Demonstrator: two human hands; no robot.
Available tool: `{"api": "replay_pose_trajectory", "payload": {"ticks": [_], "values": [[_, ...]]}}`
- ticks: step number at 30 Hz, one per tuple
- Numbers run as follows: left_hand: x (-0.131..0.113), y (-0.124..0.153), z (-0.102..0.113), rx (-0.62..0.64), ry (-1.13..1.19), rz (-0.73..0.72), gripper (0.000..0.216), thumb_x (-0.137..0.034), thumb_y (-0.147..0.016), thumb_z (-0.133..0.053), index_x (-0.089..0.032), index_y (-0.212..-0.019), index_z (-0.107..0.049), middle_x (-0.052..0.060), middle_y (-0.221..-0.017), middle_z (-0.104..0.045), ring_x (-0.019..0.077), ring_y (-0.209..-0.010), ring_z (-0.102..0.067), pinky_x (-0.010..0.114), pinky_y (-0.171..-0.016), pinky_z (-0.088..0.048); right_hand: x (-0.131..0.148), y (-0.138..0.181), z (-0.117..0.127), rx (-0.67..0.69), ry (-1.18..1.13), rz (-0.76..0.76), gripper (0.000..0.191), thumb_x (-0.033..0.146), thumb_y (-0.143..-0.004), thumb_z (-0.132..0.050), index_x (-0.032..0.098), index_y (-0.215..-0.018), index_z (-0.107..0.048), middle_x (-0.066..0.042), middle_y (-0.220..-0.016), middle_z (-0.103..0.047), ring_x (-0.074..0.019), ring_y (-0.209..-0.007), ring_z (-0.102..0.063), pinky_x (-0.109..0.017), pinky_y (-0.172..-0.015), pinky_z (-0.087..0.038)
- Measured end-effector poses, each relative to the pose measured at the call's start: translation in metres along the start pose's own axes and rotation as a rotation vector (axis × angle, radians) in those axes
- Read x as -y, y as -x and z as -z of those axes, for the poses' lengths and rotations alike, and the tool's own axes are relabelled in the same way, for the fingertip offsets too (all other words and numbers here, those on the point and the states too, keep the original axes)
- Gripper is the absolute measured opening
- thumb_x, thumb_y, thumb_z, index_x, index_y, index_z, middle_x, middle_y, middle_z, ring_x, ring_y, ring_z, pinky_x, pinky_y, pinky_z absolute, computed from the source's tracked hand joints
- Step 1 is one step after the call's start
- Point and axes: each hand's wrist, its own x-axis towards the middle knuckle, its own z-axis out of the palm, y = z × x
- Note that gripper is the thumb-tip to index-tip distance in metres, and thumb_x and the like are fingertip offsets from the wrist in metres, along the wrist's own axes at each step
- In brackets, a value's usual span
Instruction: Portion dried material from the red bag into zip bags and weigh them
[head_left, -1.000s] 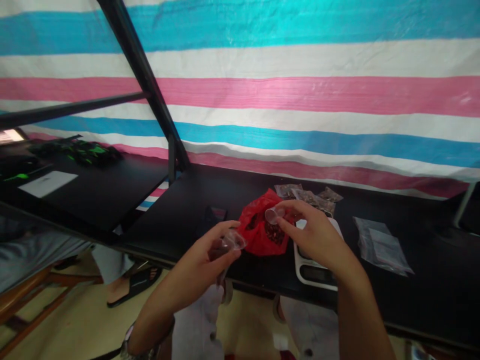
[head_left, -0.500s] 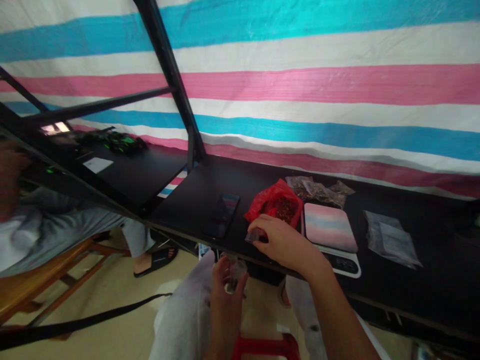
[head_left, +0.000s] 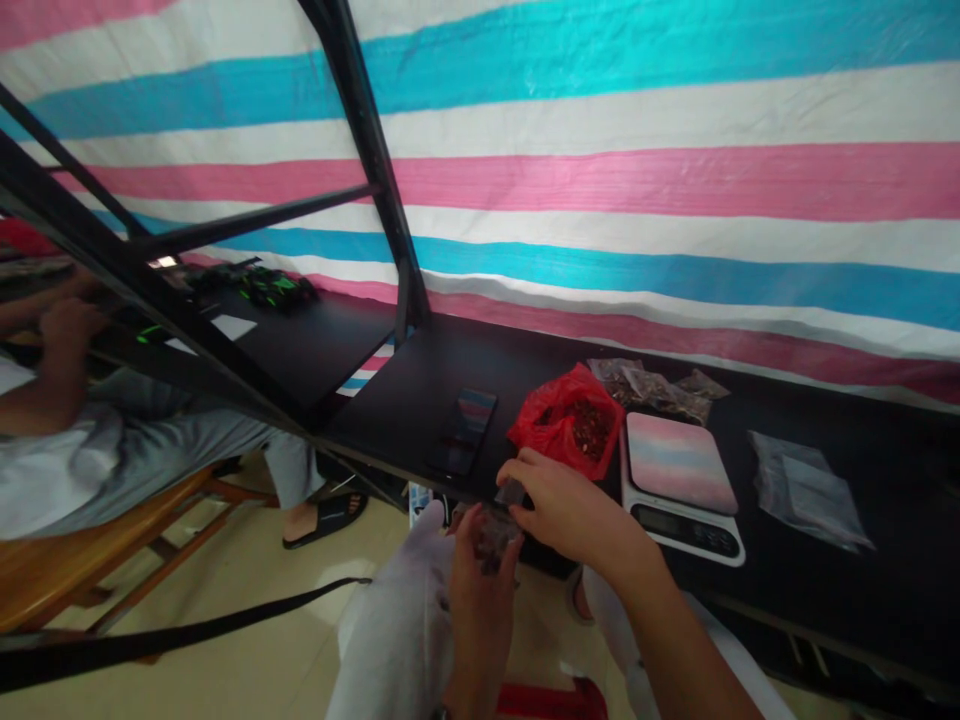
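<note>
Below the front table edge, my left hand [head_left: 480, 585] is closed around a small clear plastic bag [head_left: 495, 535], its mouth turned up. My right hand [head_left: 566, 508] pinches a small see-through piece of plastic [head_left: 511, 493], perhaps a little scoop or cup, just above that bag. Whether the two touch I cannot tell. Behind my right hand lies an opened red plastic bag [head_left: 544, 405] with reddish-brown dried bits [head_left: 592, 428] in it. A white kitchen scale [head_left: 682, 465] stands right of it.
Filled clear packets [head_left: 660, 392] lie behind the scale, and flat clear bags [head_left: 810, 492] to its right. A phone [head_left: 466, 432] rests left of the red bag. A black metal frame [head_left: 375, 170] rises at left. Beyond it a person [head_left: 135, 440] sits on a wooden bench.
My right hand has moved from beside the red bag down toward my left hand, bringing the small plastic piece over the clear bag. The view has shifted slightly left.
</note>
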Motion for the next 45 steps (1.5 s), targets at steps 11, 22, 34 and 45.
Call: {"api": "replay_pose_trajectory", "payload": {"ticks": [11, 22, 34, 45], "values": [[-0.038, 0.005, 0.002, -0.036, 0.077, -0.208, 0.053, -0.043, -0.079, -0.085, -0.023, -0.125, -0.068, 0.012, -0.118, -0.078, 0.0308, -0.107, -0.075, 0.046, -0.093, -0.062, -0.025, 0.026, 0.057, -0.578, -0.192, 0.100, 0.020, 0.020, -0.097, -0.067, 0.026, -0.114, -0.076, -0.005, -0.117, -0.075, -0.0210, -0.101, -0.070, -0.035, -0.096, -0.054], [-0.118, 0.018, -0.081, 0.398, 0.434, 0.018, 0.057, -0.038, -0.097, -0.072, -0.022, -0.148, -0.052, 0.015, -0.137, -0.072, 0.0262, -0.123, -0.073, 0.039, -0.106, -0.055, -0.093, -0.006, 0.070, -0.541, -0.023, -0.110, 0.017, 0.011, -0.089, -0.069, 0.021, -0.100, -0.077, -0.005, -0.107, -0.080, -0.0230, -0.102, -0.070, -0.038, -0.100, -0.050], [-0.098, 0.016, -0.085, 0.434, 0.479, 0.058, 0.051, -0.041, -0.091, -0.076, -0.024, -0.136, -0.057, 0.010, -0.127, -0.076, 0.0256, -0.122, -0.073, 0.039, -0.107, -0.054, -0.104, -0.002, 0.053, -0.444, 0.185, -0.261, 0.026, 0.003, -0.087, -0.066, 0.021, -0.104, -0.076, -0.006, -0.113, -0.079, -0.0254, -0.110, -0.063, -0.039, -0.101, -0.044], [-0.101, -0.014, -0.089, 0.233, 0.522, -0.073, 0.052, -0.050, -0.088, -0.080, -0.024, -0.128, -0.058, 0.008, -0.115, -0.077, 0.0230, -0.105, -0.078, 0.036, -0.094, -0.061, -0.081, 0.017, 0.056, -0.297, 0.086, -0.277, 0.022, 0.006, -0.087, -0.068, 0.021, -0.100, -0.077, -0.006, -0.106, -0.078, -0.0248, -0.102, -0.063, -0.035, -0.090, -0.044]]}}
